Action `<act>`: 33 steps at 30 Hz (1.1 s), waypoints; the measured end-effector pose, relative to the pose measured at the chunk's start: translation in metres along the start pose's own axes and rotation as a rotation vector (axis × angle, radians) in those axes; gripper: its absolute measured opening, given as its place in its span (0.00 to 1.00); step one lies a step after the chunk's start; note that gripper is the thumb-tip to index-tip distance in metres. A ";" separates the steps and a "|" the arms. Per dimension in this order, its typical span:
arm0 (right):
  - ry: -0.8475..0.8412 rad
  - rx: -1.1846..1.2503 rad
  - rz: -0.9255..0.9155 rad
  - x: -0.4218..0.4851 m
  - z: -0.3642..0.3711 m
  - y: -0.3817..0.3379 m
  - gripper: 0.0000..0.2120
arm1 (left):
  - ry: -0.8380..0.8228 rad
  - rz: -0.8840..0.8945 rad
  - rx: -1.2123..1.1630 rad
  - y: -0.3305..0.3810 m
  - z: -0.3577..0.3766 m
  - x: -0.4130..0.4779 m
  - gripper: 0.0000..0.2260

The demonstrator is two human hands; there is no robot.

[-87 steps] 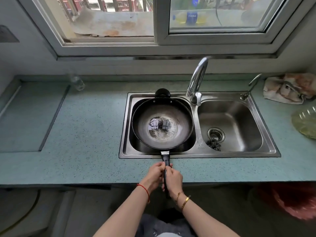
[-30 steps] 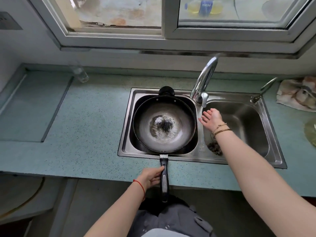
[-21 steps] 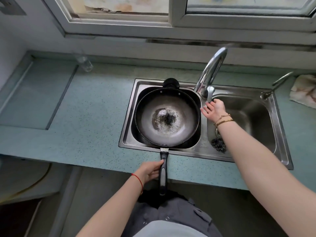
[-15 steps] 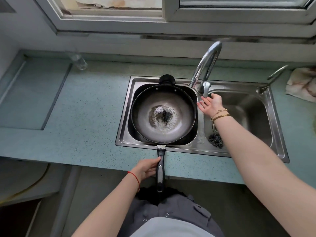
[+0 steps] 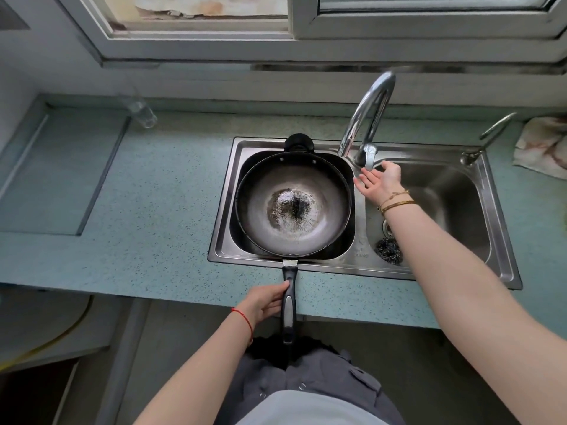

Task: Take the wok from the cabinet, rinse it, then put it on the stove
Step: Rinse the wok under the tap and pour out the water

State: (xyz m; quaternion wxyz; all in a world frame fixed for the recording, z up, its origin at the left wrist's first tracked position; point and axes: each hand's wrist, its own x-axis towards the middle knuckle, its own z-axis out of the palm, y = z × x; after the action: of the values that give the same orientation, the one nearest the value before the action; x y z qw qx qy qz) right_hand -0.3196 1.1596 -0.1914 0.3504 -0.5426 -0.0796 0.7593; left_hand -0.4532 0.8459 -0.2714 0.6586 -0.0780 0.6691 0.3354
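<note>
wok round, dark, in steel sink | left grip clasps handle | right grip spread, seemingly empty

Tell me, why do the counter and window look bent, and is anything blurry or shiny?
Head view: the wide lens bows the counter edge and window frame. The tap spout top is smeared, and daylight glints off the tap and the sink. The wok and both hands look sharp.

Dull dark metal wok with a worn, speckled centre, glossy black plastic handle, brushed steel sink, shiny chrome tap, matt speckled worktop, crumpled cloth at its right edge
</note>
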 end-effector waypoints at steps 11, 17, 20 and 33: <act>0.137 -0.965 -0.387 0.005 0.002 0.011 0.21 | 0.007 0.005 0.019 -0.001 -0.001 0.005 0.08; 0.174 -1.356 -0.412 0.015 -0.019 0.025 0.24 | 0.012 0.013 0.019 -0.001 -0.003 0.004 0.08; 0.131 -1.361 -0.406 0.014 -0.018 0.021 0.24 | -0.003 0.009 0.018 -0.001 -0.003 0.005 0.07; -0.205 -1.368 0.394 -0.077 -0.084 0.180 0.28 | -0.065 0.039 0.089 0.007 -0.002 0.000 0.03</act>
State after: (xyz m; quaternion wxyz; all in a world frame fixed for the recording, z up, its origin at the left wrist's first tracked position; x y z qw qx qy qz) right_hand -0.3135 0.9565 -0.2563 -0.2210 -0.5709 -0.4705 0.6355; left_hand -0.4586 0.8501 -0.2689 0.6761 -0.0249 0.6630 0.3203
